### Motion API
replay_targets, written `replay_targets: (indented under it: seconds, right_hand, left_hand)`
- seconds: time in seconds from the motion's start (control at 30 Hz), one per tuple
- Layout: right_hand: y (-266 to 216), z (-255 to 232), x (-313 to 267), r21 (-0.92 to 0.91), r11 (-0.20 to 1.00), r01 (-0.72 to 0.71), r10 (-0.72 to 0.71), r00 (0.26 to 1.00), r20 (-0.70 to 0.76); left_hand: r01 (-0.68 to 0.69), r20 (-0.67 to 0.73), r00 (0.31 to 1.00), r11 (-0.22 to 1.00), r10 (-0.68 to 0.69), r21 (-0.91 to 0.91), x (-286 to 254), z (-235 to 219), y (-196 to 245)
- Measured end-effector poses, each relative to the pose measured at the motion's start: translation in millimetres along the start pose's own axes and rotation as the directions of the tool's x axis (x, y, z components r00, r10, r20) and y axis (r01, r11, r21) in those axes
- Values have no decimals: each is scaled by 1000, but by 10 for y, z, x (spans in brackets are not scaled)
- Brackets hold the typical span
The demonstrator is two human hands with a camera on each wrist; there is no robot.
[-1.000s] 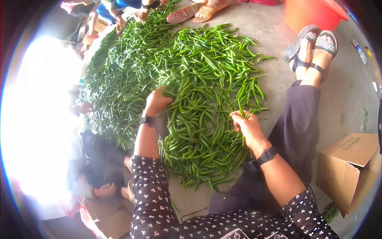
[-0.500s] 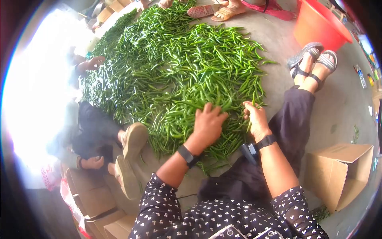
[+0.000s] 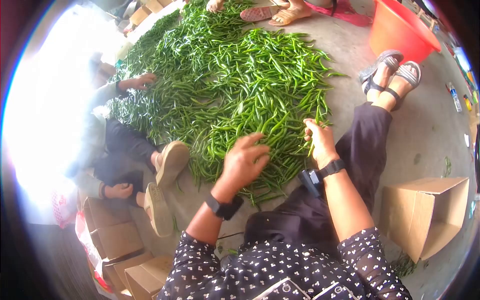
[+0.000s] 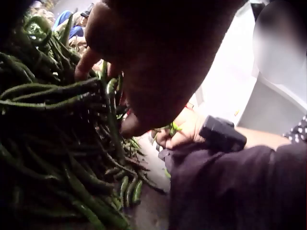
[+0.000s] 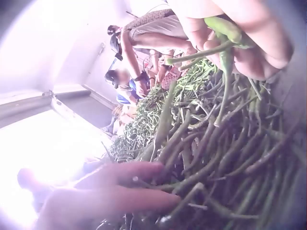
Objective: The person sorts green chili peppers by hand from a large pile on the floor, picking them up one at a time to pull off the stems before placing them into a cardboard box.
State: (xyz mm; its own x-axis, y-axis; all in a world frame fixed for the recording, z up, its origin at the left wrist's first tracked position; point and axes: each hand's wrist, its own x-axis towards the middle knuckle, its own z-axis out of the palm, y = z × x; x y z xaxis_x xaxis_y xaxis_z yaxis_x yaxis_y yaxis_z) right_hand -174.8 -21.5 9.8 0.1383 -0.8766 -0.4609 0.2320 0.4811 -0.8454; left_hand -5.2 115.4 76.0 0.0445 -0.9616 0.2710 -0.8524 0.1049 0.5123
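A broad heap of green chili peppers [image 3: 265, 85] spreads over the floor. My left hand [image 3: 245, 159], slightly blurred, is over its near edge with fingers apart and loosely bent. In the right wrist view two straight fingers [image 5: 129, 184] of that hand lie low beside the peppers. My right hand [image 3: 321, 142] grips a few green chili peppers [image 5: 224, 36] near the heap's right side. Their tips and stems stick out between thumb and fingers. In the left wrist view the left hand [image 4: 144, 62] is dark, and peppers overlap its fingertips.
An open cardboard box [image 3: 407, 220] is at my right, and more cardboard boxes [image 3: 112, 235] are at lower left. A red tub [image 3: 402, 32] stands at the far right. Another person's hand [image 3: 142, 81] reaches to the heap's left side, with their sandals [image 3: 172, 165] close by.
My left hand moved from the heap's middle toward me and to the right, then slightly back left. The right hand keeps its peppers. The other person's hand on the left reached farther onto the heap.
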Motion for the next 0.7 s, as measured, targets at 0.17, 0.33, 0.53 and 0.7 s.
replay_targets:
  seconds: [0.17, 0.33, 0.53, 0.7]
  right_hand:
    - [57, -18, 38, -1, 1000, 28, -28, 1000, 5]
    - [30, 1, 27, -18, 999, 28, -28, 1000, 0]
    - [60, 21, 58, -24, 1000, -9, 10, 1000, 7]
    - [56, 4, 67, -43, 999, -10, 12, 999, 36]
  left_hand:
    - [207, -150, 972, 962, -182, 176, 695, -129, -721]
    - [418, 112, 863, 821, -492, 389, 1230, 103, -1266]
    - [416, 231, 796, 783, -560, 462, 1379, 307, -1457]
    - [404, 105, 896, 891, -431, 209, 1263, 131, -1394]
